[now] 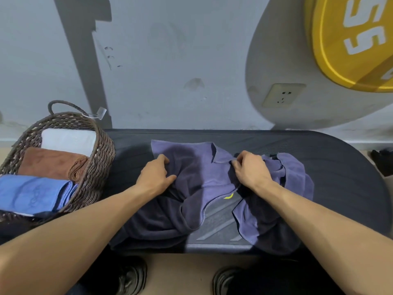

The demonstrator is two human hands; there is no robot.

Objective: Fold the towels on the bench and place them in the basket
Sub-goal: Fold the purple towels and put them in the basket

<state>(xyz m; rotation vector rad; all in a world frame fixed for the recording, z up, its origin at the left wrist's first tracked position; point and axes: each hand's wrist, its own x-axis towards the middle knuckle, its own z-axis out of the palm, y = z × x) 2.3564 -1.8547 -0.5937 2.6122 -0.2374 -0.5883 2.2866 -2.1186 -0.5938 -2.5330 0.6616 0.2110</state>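
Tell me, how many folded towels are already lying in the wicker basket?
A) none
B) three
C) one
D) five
B: the basket holds a white towel, a brown towel and a blue towel, while both hands work the purple towel on the bench.

soft, even indoor light is falling from above, leaving no glare. a weight plate [350,39] is casting a broad rounded shadow on the wall [170,50]. wide-angle distortion is bending the bench [340,158] edges, and the forearms at the bottom corners are looking stretched and slightly blurred.
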